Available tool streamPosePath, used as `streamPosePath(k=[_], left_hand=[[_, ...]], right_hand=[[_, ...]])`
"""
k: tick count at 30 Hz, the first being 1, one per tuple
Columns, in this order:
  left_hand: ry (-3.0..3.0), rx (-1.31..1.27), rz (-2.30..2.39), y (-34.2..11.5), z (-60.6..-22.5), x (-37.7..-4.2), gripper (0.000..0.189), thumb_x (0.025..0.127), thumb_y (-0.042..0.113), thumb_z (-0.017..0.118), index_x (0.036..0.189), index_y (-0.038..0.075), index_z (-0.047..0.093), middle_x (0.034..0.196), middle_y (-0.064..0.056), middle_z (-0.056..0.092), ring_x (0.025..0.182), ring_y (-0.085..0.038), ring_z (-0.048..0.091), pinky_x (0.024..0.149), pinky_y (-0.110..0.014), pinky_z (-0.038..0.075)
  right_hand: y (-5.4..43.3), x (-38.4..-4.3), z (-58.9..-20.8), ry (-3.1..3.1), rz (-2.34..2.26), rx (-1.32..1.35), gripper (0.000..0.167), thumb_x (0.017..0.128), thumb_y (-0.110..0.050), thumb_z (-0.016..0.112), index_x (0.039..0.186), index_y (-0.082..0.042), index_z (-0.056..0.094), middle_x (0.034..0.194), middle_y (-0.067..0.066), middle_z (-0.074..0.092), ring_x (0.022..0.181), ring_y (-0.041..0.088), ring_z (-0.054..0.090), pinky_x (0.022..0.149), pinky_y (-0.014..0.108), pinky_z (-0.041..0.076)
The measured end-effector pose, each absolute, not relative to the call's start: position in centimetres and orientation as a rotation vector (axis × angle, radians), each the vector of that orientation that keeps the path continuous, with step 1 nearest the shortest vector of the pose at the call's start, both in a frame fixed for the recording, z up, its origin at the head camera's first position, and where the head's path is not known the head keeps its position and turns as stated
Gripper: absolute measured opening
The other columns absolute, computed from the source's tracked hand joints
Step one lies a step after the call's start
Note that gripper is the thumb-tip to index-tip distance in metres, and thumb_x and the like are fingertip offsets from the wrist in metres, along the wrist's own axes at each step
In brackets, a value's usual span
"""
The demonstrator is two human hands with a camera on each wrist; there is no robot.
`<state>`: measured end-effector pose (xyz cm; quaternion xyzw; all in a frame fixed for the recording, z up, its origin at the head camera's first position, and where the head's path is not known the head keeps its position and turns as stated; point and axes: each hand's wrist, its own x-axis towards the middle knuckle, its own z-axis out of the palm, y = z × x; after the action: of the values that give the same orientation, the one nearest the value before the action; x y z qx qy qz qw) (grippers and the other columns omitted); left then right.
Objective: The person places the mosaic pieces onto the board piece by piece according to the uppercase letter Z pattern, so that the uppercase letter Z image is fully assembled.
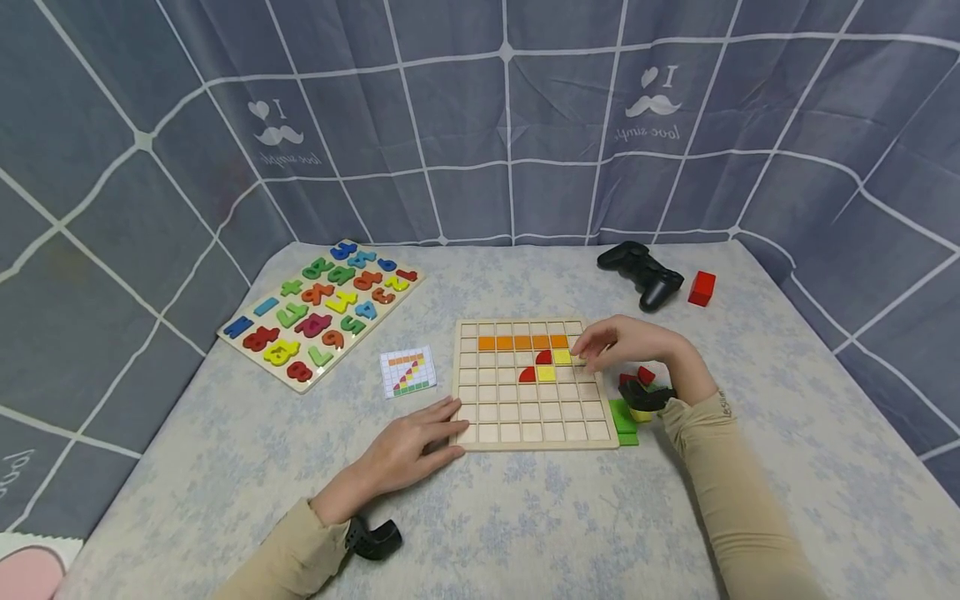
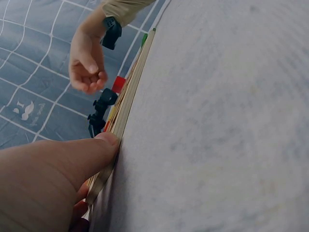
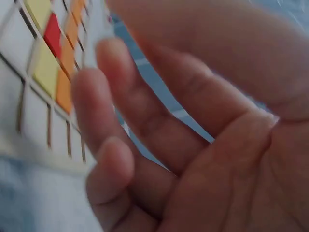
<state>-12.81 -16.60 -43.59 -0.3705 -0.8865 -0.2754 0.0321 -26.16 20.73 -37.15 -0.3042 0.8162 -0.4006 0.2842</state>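
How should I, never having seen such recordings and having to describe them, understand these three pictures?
There's no machine here, just a person's two bare hands. The widest picture is taken from the head, the others from each wrist. The left hand touches the edge of a wooden board bearing colored tiles. The right hand hovers by its right side, apparently holding nothing. Also on the table: a picture card, number puzzle, game controller and red block.

The left grip (image 1: 405, 446) touches a grid board (image 1: 508, 410) at its left edge; the right grip (image 1: 633, 337) is near a yellow tile (image 1: 561, 357).
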Motion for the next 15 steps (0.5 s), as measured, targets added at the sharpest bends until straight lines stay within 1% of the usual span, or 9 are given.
streamPosePath(k=[2,5,9,15], left_hand=[[-2.733,-1.136,-0.849,-16.6,-43.6,-12.8,0.041,0.091,0.031,0.063,0.126,0.009,0.062,0.141,-0.012,0.045,0.132,-0.024,0.038,0.102,-0.041,0.040],[-2.734,-1.135,-0.848,-16.6,-43.6,-12.8,0.041,0.091,0.031,0.063,0.125,0.009,0.062,0.140,-0.013,0.045,0.132,-0.025,0.038,0.102,-0.041,0.040],[-2.744,-1.142,-0.850,-16.5,-43.5,-12.7,0.042,0.091,0.032,0.062,0.126,0.009,0.062,0.141,-0.013,0.045,0.132,-0.025,0.038,0.103,-0.041,0.040],[-2.753,-1.136,-0.860,-16.5,-43.5,-12.6,0.042,0.092,0.033,0.062,0.127,0.009,0.061,0.141,-0.013,0.044,0.133,-0.024,0.037,0.103,-0.041,0.040]], right_hand=[[21.8,-26.3,-37.2,2.128,-1.099,-0.760,0.037,0.084,-0.010,0.071,0.113,0.010,0.060,0.102,0.021,0.063,0.088,0.020,0.060,0.078,0.031,0.053],[23.3,-26.3,-37.6,2.074,-1.110,-0.724,0.040,0.084,-0.010,0.070,0.115,0.012,0.057,0.103,0.020,0.063,0.089,0.019,0.061,0.079,0.031,0.053],[24.7,-26.2,-38.1,2.058,-1.080,-0.684,0.039,0.086,-0.013,0.069,0.116,0.010,0.057,0.106,0.018,0.063,0.091,0.018,0.061,0.080,0.032,0.053],[25.9,-25.9,-38.5,2.051,-1.086,-0.595,0.035,0.086,-0.011,0.068,0.113,0.010,0.058,0.104,0.020,0.064,0.086,0.020,0.062,0.077,0.033,0.054]])
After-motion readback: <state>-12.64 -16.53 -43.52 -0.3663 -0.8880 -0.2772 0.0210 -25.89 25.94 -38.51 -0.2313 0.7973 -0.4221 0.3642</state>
